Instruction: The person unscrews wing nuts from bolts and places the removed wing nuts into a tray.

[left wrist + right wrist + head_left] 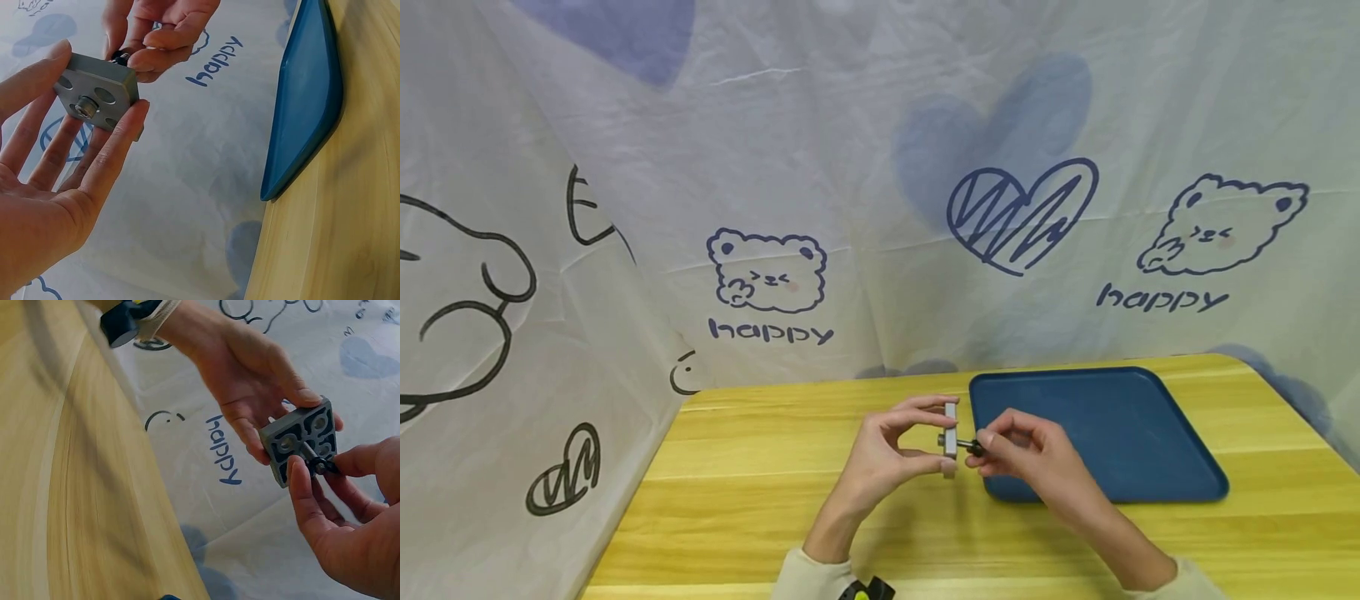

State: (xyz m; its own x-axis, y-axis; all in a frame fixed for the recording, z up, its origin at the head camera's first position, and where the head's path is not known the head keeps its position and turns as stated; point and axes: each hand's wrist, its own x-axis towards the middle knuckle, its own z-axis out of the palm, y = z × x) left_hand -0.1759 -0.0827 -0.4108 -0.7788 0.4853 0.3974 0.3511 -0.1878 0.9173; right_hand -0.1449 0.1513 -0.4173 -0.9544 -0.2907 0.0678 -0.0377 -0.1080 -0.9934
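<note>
My left hand (880,458) grips a grey square metal plate (951,429) by its edges, thumb on one side and fingers on the other, raised over the table. Its one face is flat with several round holes; the other is recessed, as the right wrist view shows. Through the middle runs a bolt (308,451), its socket head (86,107) standing out from the flat face. At the threaded end, my right hand (1037,454) pinches a small black nut-like piece (320,467) between thumb and fingers. Fingertips partly hide the black piece, so I cannot tell its exact shape.
A dark blue tray (1097,433) lies on the wood-grain table (737,475), behind and right of the hands. A printed cloth (865,192) hangs along the back and left edges. On the left wrist sits a black and yellow strap device (868,590).
</note>
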